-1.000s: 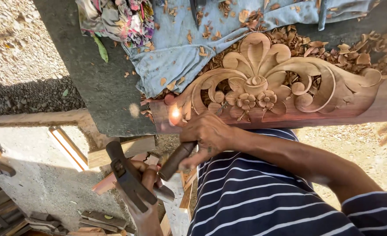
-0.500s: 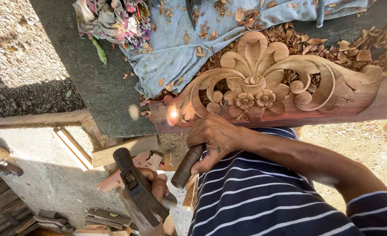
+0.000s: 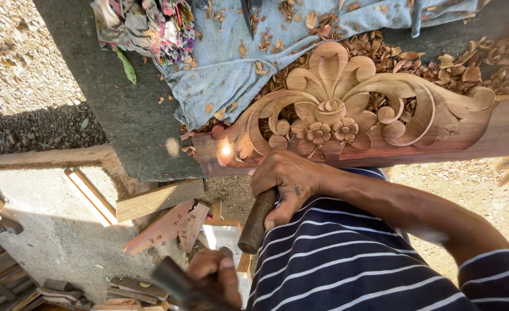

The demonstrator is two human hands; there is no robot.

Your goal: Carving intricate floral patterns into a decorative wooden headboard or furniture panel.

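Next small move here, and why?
Probably strike the chisel butt with the hammer. The right hand has a grip on the chisel, tip set by the small flowers of the carved panel; the left hand holds the hammer just clear of the butt.

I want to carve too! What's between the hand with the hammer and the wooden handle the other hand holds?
In the head view, only a short open gap separates the left hand, gripping the hammer, from the chisel handle; wood scraps lie below.
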